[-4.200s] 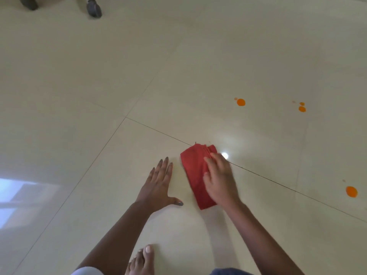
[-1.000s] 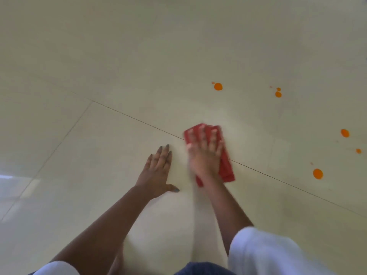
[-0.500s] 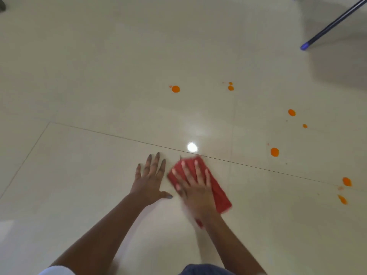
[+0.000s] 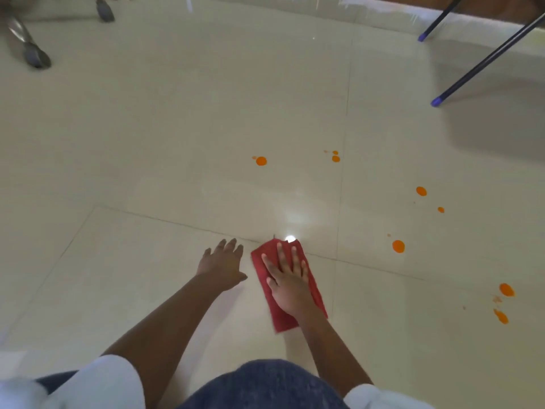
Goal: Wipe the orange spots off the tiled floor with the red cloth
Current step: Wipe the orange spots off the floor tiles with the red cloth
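A folded red cloth [image 4: 259, 258] lies flat on the cream tiled floor [image 4: 147, 276], just below a grout line. My right hand [image 4: 287, 280] presses down on it with the fingers spread. To its left, my left hand [image 4: 222, 265] rests flat on the tile, open and apart from the cloth. Several orange spots mark the floor: one ahead [image 4: 261, 161], a small pair [image 4: 336, 158], one to the right [image 4: 398, 246], two farther right [image 4: 421, 191], and smeared ones at the right edge [image 4: 506, 289]. None touches the cloth.
Chair casters stand at the top left [image 4: 37, 59]. Two dark legs with blue tips [image 4: 436, 101] reach the floor at the top right, with a shadow beneath them. A bright glare spot [image 4: 290, 239] sits just beyond the cloth. My knees fill the bottom edge.
My right hand has slid the cloth back across the grout line towards me. The view has lifted and turned, bringing in more spots on the right, the casters and the blue-tipped legs.
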The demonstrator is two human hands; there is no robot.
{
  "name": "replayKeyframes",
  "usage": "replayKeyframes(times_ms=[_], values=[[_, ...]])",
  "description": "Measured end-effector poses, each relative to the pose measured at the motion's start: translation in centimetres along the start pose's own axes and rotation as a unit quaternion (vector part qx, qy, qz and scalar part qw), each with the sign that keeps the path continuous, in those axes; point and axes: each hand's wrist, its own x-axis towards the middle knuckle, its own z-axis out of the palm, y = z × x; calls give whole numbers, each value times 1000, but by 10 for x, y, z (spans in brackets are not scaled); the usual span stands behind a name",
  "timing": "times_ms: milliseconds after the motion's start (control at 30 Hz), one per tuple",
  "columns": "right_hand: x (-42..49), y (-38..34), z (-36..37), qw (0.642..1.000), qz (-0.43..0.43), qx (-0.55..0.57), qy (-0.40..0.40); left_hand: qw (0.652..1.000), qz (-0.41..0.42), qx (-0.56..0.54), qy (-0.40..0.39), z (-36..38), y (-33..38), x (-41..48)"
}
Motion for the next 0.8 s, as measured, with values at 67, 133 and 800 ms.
replayKeyframes(times_ms=[67, 133, 800], values=[[16, 7, -17, 999, 1, -22, -32, 1000, -2, -14, 7, -12, -1, 9], [38, 9, -37, 998, -3, -31, -47, 1000, -3, -22, 21, -24, -4, 24], [123, -20, -136, 993, 1, -41, -114, 982, -86, 31, -164, -113, -17, 114]])
